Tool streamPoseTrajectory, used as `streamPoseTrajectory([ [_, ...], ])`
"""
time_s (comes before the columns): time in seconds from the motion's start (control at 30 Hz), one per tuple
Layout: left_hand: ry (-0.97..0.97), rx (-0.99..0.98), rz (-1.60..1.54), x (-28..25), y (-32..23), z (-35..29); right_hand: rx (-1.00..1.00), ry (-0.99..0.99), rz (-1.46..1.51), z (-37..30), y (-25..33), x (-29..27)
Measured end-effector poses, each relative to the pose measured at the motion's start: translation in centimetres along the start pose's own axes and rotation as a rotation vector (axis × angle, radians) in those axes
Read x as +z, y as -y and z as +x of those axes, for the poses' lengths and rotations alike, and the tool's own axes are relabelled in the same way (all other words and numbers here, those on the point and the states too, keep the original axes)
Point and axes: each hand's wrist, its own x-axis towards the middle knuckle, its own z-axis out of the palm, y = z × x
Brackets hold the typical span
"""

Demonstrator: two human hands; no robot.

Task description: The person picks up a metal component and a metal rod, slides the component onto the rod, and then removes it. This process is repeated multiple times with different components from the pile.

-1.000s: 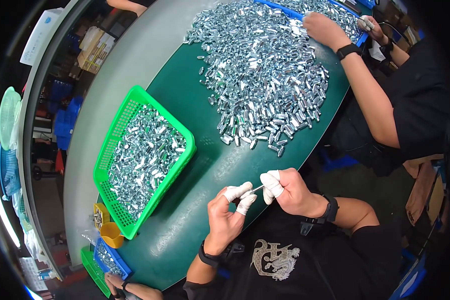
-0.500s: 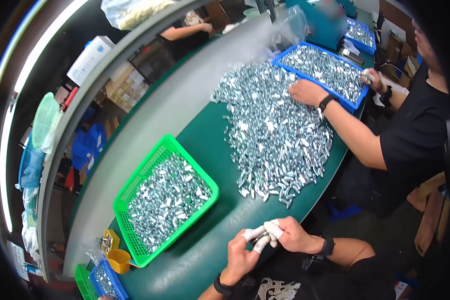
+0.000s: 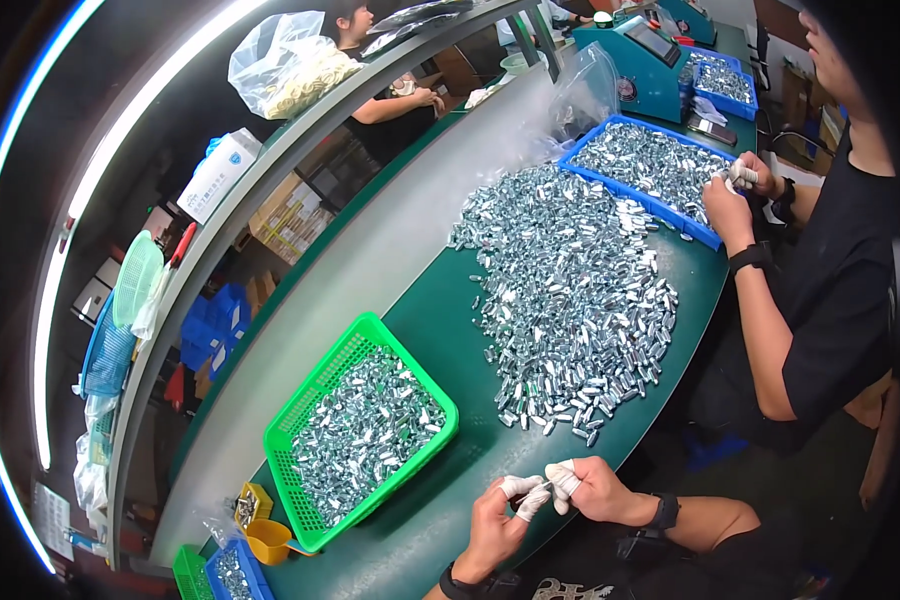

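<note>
My left hand (image 3: 498,520) and my right hand (image 3: 595,491) meet at the table's near edge, their fingertips wrapped in white finger covers. Both are closed in a pinch, and whatever sits between the fingertips is too small and covered to make out. Beyond them spreads a large heap of small shiny silver metal pieces (image 3: 580,310) on the green table. To the left of my hands stands a green plastic basket (image 3: 443,428) holding more of the same pieces.
A co-worker's hands (image 3: 732,195) meet beside a blue tray (image 3: 660,208) of metal pieces at the right. A yellow scoop (image 3: 268,541), a small yellow box (image 3: 253,503) and a blue bin (image 3: 253,577) stand at the lower left. A teal machine (image 3: 630,70) is at the back.
The co-worker's hand has left the heap and joined the other hand by the blue tray. My hands stay pinched together, fingers slightly shifted. The whole view has shifted.
</note>
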Motion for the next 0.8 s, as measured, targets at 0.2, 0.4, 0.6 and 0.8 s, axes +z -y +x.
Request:
streamPoseTrajectory([
  [0.2,-0.071,0.402,0.393,-0.5,-0.9,0.7,0.044,-0.076,0.169,-0.6,0.2,-0.8],
  [0.4,-0.553,0.224,0.689,-8.0,0.6,3.8,0.078,-0.252,0.193,-0.6,1.4,-4.8],
  [0.6,-0.581,0.438,0.88,-7.0,1.2,4.4,0.023,-0.218,0.223,-0.6,0.6,-5.1],
  [0.8,-0.2,0.121,0.817,-1.0,3.7,5.9,0.068,-0.204,0.187,-1.2,0.5,-4.6],
])
